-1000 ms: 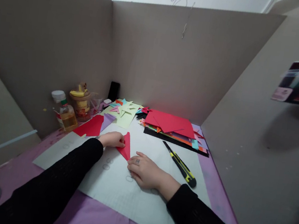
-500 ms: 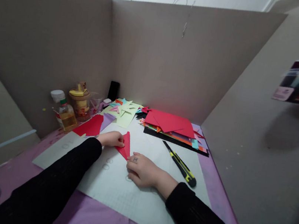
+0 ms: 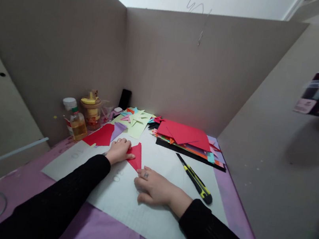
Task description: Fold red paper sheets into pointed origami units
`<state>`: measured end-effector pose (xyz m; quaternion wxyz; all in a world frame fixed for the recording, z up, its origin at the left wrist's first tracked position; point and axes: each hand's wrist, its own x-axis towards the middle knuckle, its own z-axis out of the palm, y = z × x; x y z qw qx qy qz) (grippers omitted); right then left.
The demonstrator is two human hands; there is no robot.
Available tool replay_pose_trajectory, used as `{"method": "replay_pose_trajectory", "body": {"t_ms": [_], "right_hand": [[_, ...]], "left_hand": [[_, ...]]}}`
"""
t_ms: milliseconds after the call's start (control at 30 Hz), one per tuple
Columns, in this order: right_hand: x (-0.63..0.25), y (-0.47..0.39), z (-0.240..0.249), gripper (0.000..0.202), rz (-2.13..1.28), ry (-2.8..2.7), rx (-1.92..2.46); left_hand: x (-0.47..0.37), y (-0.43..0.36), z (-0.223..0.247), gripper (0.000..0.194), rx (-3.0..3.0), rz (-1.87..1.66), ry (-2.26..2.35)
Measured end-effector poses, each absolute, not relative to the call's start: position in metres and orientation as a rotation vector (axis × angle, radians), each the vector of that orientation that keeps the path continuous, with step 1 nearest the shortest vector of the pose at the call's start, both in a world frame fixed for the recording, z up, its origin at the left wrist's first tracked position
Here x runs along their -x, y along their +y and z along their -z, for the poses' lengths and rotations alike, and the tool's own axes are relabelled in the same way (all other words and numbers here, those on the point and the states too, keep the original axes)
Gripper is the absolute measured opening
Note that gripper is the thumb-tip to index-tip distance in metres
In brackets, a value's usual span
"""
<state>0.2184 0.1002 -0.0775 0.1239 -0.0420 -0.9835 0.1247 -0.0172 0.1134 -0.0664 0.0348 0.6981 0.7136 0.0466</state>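
A folded piece of red paper [image 3: 136, 156], roughly triangular with creases, lies on the large white sheet [image 3: 133, 215]. My left hand [image 3: 119, 150] is at its left edge, thumb on the paper and fingers bent, gripping it. At the pointed lower end is my right hand [image 3: 154, 186], its fingertips touching the tip and its thumb held apart below, palm down. A ring shows on a right-hand finger. To the right of that hand rests a black and yellow utility knife [image 3: 197, 180] with its blade end pointing away from me.
Red sheets [image 3: 185, 134] top a colourful paper stack at the back right. Folded paper stars [image 3: 137, 118] sit on pale green paper. At left are red paper [image 3: 100, 134], purple paper [image 3: 118, 130], a bottle [image 3: 78, 125] and a brown-yellow cup [image 3: 91, 111]. Grey panels [image 3: 185, 67] enclose the desk.
My left hand's fingers have shifted up along the paper's left edge, with the thumb now stretched over it. My right thumb has moved away from its fingers. The view has shifted slightly.
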Motion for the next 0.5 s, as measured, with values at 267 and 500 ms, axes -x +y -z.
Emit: {"method": "replay_pose_trajectory", "body": {"t_ms": [267,500], "right_hand": [[-0.219,0.102,0.081,0.035,-0.393,-2.853,0.095],[-0.218,0.102,0.078,0.032,-0.378,-2.873,0.118]], "left_hand": [[0.035,0.103,0.080,0.045,-2.075,-0.297,2.490],[0.049,0.105,0.070,0.023,-2.116,-0.430,2.542]]}}
